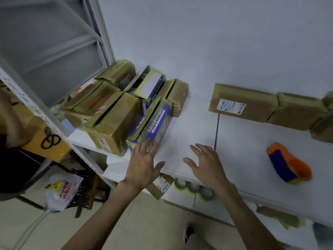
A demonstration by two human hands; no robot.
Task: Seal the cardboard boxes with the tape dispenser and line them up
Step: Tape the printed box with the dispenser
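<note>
Watching the head cam feed here. The left hand's fingers point(152, 147) are spreading out straight and loose, gripping nothing. The tips are sitting right at the near corner of a purple box point(158, 120). I can't tell if they're actually touching it or just hovering over it. The left hand point(144, 163) itself is hanging over the front edge of the white table point(194, 127).

The right hand point(205, 165) is floating just beside it, palm down, fingers apart and a little bent, holding nothing either.

That purple box is leaning on the right edge of a messy pile of boxes point(117, 112) in yellowish tape, all crowding the table's left end against a grey metal rack point(54, 42).

The tape dispenser point(288, 164), blue and orange, is lying on its side on the table, well off to the right of both hands.

Along the wall point(216, 42) at the back right, taped boxes point(241, 103) are sitting in a row, touching side to side.

Tape rolls point(192, 186) are peeking out below the table's front edge, and a plastic bag point(63, 190) is lying on the floor at the left.
</note>
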